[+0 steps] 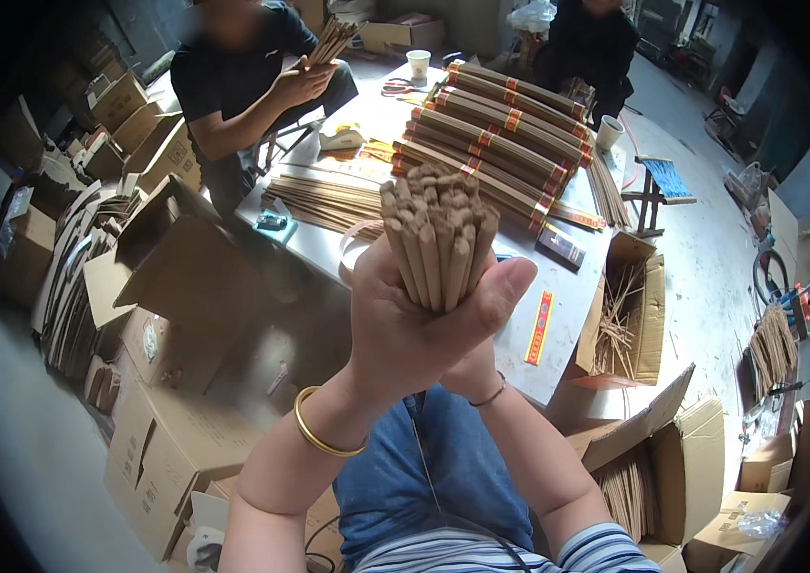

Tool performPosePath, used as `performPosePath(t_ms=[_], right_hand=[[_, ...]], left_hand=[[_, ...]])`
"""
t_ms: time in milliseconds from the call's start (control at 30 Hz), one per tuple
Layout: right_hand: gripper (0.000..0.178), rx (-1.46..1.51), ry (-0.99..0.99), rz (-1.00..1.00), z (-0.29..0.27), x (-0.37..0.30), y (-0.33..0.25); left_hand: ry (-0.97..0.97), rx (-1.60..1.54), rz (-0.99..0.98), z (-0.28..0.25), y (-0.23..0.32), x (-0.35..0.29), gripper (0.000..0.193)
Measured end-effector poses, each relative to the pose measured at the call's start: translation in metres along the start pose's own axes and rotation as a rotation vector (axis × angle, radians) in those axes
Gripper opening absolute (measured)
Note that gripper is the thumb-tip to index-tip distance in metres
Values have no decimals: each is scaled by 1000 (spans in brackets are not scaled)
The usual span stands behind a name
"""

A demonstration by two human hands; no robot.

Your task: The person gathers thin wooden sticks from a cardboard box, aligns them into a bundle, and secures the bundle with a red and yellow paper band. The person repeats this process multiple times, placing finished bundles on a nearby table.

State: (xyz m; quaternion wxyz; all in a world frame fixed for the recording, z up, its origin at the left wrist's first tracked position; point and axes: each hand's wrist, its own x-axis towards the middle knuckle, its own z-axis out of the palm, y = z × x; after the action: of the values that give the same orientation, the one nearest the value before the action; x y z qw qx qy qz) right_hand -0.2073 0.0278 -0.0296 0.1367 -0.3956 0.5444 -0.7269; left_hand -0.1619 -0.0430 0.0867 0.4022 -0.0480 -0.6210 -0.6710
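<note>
A thick bundle of brown incense sticks [435,229] points up toward me, its blunt ends uneven. My left hand [405,320], below a gold bangle, is closed around the bundle with the thumb lying across its near side. Behind and below it is my right hand [471,371], with a thin bracelet at the wrist; its fingers are hidden by the left hand. Past the bundle, several banded incense bundles [495,134] lie stacked on the white table [500,334]. Loose sticks [328,199] are spread to their left.
A red and yellow label strip [537,329] and a dark box [560,245] lie on the table. Paper cups [418,63] stand at the back. Open cartons [653,306] with sticks are at right; more boxes [176,449] crowd the left. A co-worker [242,95] holds sticks across the table.
</note>
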Motion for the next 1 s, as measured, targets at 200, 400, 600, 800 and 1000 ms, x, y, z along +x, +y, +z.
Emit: performPosePath(t_ms=[200, 400, 600, 800, 1000], right_hand=[[19, -210, 188, -141, -17, 29, 55], [16, -138, 245, -84, -16, 32, 63], [8, -99, 112, -32, -28, 36, 76], [5, 3, -13, -4, -35, 37, 76], [10, 45, -160, 109, -48, 37, 70]], left_hand=[[150, 328, 151, 12, -58, 16, 29], [139, 394, 120, 1, -76, 17, 26], [-116, 122, -43, -13, -74, 24, 18], [-399, -322, -230, -29, -69, 44, 18], [-460, -316, -230, -26, -67, 44, 19]])
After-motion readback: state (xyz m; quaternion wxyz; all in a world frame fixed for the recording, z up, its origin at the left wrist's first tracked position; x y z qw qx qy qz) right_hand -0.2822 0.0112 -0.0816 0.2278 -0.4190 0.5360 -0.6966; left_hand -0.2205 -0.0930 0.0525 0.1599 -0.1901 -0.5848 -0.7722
